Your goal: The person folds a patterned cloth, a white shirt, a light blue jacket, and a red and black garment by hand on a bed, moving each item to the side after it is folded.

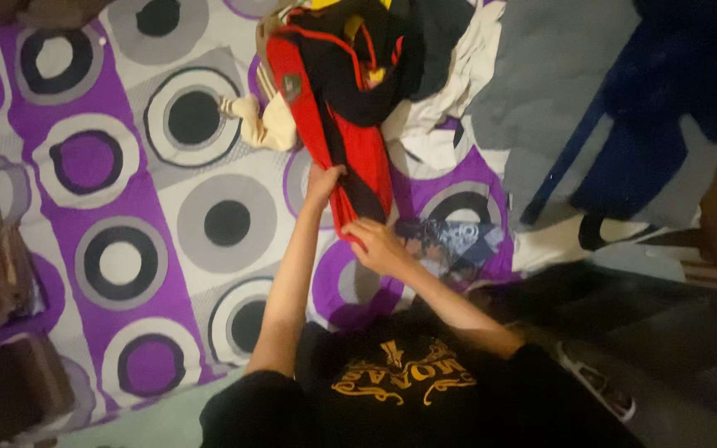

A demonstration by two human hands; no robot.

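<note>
1. Red-and-black garment [350, 158]: lies on the bed, stretched from the clothes pile down toward me, lower end at my hands.
2. My left hand [324, 181]: fingers pinched on the garment's left edge near its lower end, holding the red fabric.
3. My right hand [379, 245]: laid over the garment's bottom tip, fingers curled onto the red cloth, gripping or pressing it; can't tell which.
4. Hands are near each other, left slightly higher up the garment, right at the very end.
5. Just right of my right hand: a small dark patterned cloth [450, 241], touching or nearly touching the garment's tip.
6. Upper end of the garment runs into a clothes pile [425, 91]: black pieces, cream and white fabric, a beige piece [263, 120] sticking out left.
7. Under all of it: bedsheet [126, 207] with purple, grey and black circles.
8. Right side: grey fabric [558, 91] and a dark blue cloth [674, 83], well apart from my hands.
9. Bottom of view: my black shirt [408, 390] with a gold print.
</note>
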